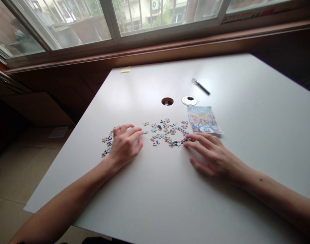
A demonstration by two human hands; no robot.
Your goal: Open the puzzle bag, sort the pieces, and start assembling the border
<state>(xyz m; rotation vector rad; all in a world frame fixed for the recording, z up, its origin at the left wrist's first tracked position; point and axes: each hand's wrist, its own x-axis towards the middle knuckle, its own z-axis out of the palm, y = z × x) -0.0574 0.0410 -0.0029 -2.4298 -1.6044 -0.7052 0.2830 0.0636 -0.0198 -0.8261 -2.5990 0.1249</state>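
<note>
The right hand is open, fingertips by the pieces strewn between both hands; the left hand, open and loosely bent, arches over a pile. Light fingertips should spread them best, clear of the sheet beyond.

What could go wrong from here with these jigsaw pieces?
The cable hole beyond the middle jigsaw pieces is uncovered, so a flicked piece might drop in. The left hand partly hides the left pile; a careless sweep could scatter pieces off the left side of the white table. The right hand, close to the picture sheet, might nudge it.
</note>
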